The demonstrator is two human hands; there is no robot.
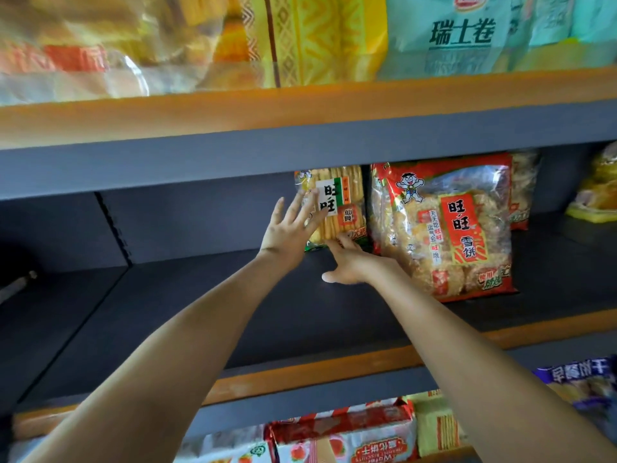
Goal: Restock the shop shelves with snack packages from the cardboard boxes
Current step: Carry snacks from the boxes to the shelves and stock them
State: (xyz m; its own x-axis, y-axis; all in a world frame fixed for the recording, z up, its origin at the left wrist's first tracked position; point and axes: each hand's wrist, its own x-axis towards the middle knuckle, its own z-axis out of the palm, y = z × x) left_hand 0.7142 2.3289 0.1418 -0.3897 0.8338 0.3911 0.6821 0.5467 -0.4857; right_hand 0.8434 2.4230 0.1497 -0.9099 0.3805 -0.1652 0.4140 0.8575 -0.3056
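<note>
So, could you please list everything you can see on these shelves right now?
yellow cracker packet: one, yellow with a white and green label, upright at the back of the middle shelf
large red cracker bag: one, red and clear, right of it
second red bag: one, partly hidden behind the large one
yellow bag: one, middle shelf, far right
mint green bags: several, top shelf, right
yellow patterned packs: several, top shelf, centre
red and white packets: at least two, bottom shelf
purple packet: one, bottom shelf, right
shelves: three, dark grey, orange edges
left hand: fingers flat on the yellow packet's front
right hand: fingers at its lower edge
</note>
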